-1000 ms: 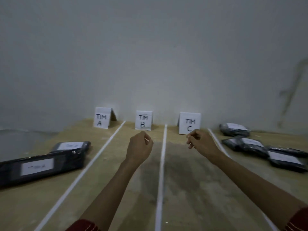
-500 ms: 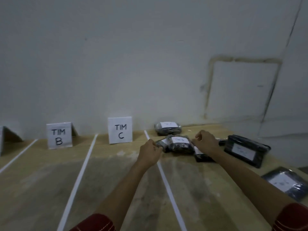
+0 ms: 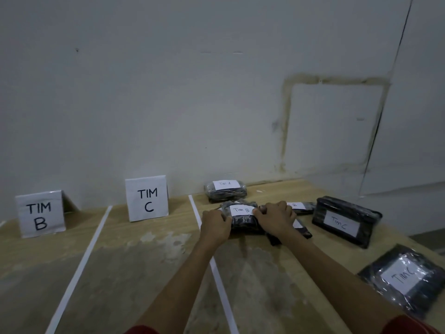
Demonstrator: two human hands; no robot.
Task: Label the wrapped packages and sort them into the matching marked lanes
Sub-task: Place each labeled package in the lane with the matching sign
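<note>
Both hands have closed in on the stack right of the lanes since half a second ago, when they hovered short of it. From the head camera, the left hand [image 3: 215,225] grips the left end of the wrapped package labelled "Tim B" [image 3: 243,219], its fingers [image 3: 226,219] curled onto it, while the right hand [image 3: 277,218] clamps the right end. That package lies on the desk [image 3: 144,261], right of the white tape line [image 3: 218,273], in front of the "Tim A" package [image 3: 226,190]. "TIM B" sign [image 3: 40,214] and "TIM C" sign [image 3: 147,198] stand at the wall. Two "Tim C" packages [image 3: 345,220] [image 3: 404,278] lie further right.
</note>
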